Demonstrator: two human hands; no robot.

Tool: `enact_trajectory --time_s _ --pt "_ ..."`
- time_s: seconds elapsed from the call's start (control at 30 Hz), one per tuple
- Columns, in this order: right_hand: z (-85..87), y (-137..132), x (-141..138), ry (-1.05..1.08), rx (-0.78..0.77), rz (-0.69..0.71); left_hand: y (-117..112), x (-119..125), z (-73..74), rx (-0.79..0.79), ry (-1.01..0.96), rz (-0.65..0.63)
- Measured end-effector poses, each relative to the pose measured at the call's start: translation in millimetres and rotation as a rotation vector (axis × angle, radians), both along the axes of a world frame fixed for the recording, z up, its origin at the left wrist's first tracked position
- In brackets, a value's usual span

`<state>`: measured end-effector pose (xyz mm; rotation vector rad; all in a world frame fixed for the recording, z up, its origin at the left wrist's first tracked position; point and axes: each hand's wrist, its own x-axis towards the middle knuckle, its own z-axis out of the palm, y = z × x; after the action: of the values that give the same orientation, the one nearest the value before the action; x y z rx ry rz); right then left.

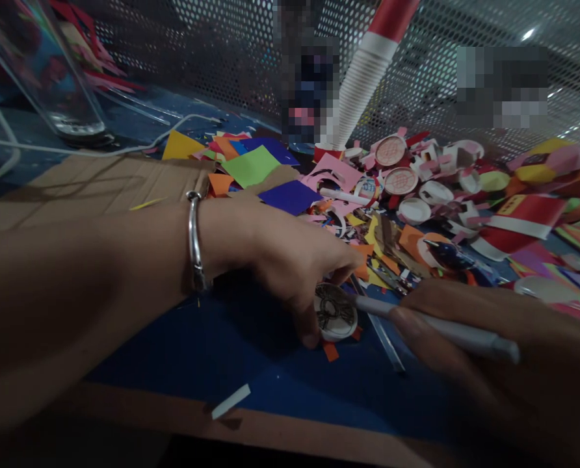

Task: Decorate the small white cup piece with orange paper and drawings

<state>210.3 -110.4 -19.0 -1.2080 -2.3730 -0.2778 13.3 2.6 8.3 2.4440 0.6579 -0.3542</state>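
A small round white cup base (337, 323) with a dark drawn pattern and orange paper tabs lies on the blue tabletop. My left hand (290, 253) grips it, thumb at its near left edge and fingers over its far side; a silver bracelet circles that wrist. In my right hand (446, 325) is a white marker (465, 335), held slantwise with its tip at the patterned face. Under the marker, a clear strip (386, 344) lies on the table. A dark blue pen (458, 260) rests just beyond my right hand.
Coloured paper pieces, including a green sheet (252, 166), spread behind my hands. Several cut white cup bases (414, 211) pile at the right. A tall stack of paper cups (363, 81) stands against the perforated metal screen (212, 52). Cardboard (99, 185) and a glass (70, 97) are left.
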Motion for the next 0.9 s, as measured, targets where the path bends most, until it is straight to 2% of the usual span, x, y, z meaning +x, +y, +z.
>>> enact_trajectory --time_s 0.17,0.43,0.67,0.9 --pt "-0.1 -0.8 0.9 -0.017 0.029 -0.034 0.6 0.5 -1.0 -0.023 -0.007 -0.009" --pt "-1.6 -5.3 4.3 0.078 -0.117 0.017 0.9 0.0 -0.2 0.007 -0.010 -0.016" --pt "6.1 -2.7 3.0 -0.080 0.005 -0.018 0.0 1.0 -0.3 0.027 0.001 -0.010" --pt "10.5 -0.6 -2.3 -0.117 0.016 -0.007 0.1 -1.8 0.1 0.000 -0.037 -0.036"
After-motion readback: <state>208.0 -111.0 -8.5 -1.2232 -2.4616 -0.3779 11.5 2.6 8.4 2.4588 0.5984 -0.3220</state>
